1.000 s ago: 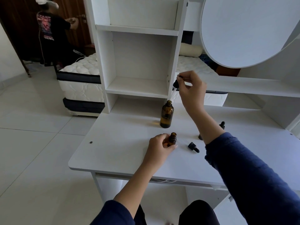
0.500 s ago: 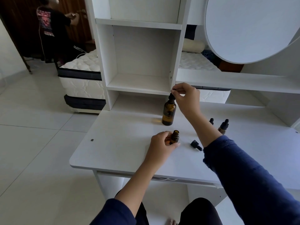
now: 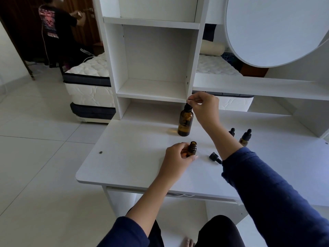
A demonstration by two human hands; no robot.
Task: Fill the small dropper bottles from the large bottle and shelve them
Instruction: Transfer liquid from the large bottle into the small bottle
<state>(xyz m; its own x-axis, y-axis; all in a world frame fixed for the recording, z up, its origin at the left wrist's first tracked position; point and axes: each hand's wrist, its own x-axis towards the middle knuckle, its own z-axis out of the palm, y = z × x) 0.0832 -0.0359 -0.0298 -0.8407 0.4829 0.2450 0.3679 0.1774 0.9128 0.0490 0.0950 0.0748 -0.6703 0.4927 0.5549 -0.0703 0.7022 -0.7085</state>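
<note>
A large amber bottle point(image 3: 185, 123) stands upright on the white desk point(image 3: 135, 157). Its black dropper cap point(image 3: 188, 106) sits in the neck, and my right hand point(image 3: 204, 106) pinches the cap's bulb from above. In front of it, my left hand point(image 3: 175, 155) grips a small amber bottle point(image 3: 192, 148) that stands open on the desk. A loose black dropper cap point(image 3: 214, 157) lies to its right. Behind my right forearm stand two capped small dropper bottles point(image 3: 246, 138), one partly hidden.
White shelf compartments point(image 3: 153, 86) rise at the back of the desk, with a long side shelf point(image 3: 258, 87) to the right. A round white panel point(image 3: 274, 29) hangs at upper right. A mattress point(image 3: 89, 81) and another person point(image 3: 55, 32) are at far left.
My right hand came down from above with the dropper and set it into the large bottle's neck. The left hand kept hold of the small bottle.
</note>
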